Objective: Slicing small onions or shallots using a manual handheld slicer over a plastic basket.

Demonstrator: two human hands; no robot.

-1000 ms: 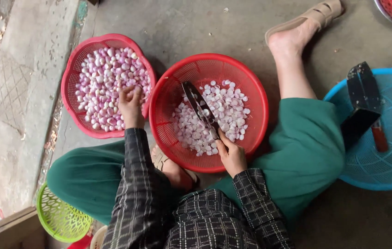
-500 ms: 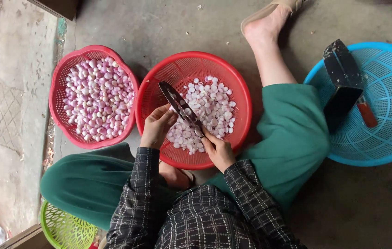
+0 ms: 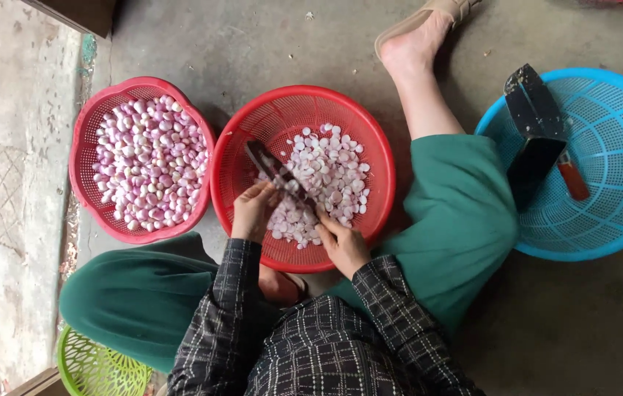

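A round red basket (image 3: 370,139) in front of me holds several cut pale shallot pieces (image 3: 330,172). A dark-bladed knife (image 3: 276,172) lies slanted over the basket, its handle gripped in my right hand (image 3: 342,246). My left hand (image 3: 253,211) is at the blade, fingers closed around something small that I cannot see clearly. To the left, a second red basket (image 3: 80,158) is full of whole peeled pink shallots (image 3: 146,172).
A blue basket (image 3: 619,191) at the right holds a black slicer-like tool (image 3: 535,132) and an orange-handled tool (image 3: 574,180). A green basket (image 3: 95,367) sits at the lower left. My green-trousered legs and bare foot (image 3: 418,44) rest on the concrete floor.
My left hand left the basket of whole shallots and came across to the knife blade over the middle basket. My right hand kept hold of the knife. The view shifted slightly.
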